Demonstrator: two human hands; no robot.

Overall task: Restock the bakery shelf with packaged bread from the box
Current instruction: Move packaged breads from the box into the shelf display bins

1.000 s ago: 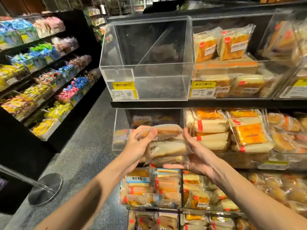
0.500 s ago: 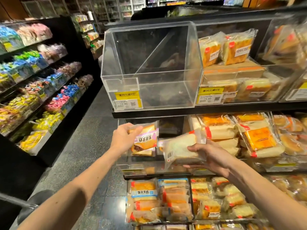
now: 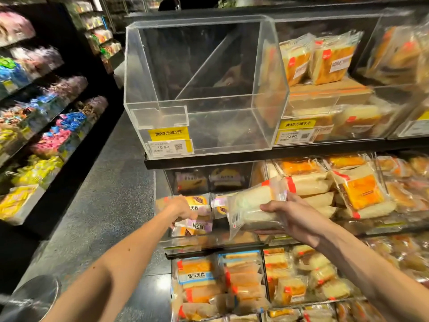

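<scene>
— Where's the bread?
— Right hand (image 3: 299, 217) curled round a white bread packet (image 3: 253, 205) before the middle shelf (image 3: 232, 249); left hand (image 3: 181, 209) grips a purple-labelled packet (image 3: 200, 203) inside the clear bin (image 3: 192, 241) there.

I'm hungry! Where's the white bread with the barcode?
Head view, middle: the right hand holds the white bread pack, right of the purple-labelled packs.

Bright candy bags (image 3: 67, 124) line dark shelves (image 3: 72, 173) beside speckled floor (image 3: 109, 205).

Two hands (image 3: 299, 217); one white bread packet (image 3: 253, 210) held; three top-shelf bins (image 3: 197, 89).
</scene>
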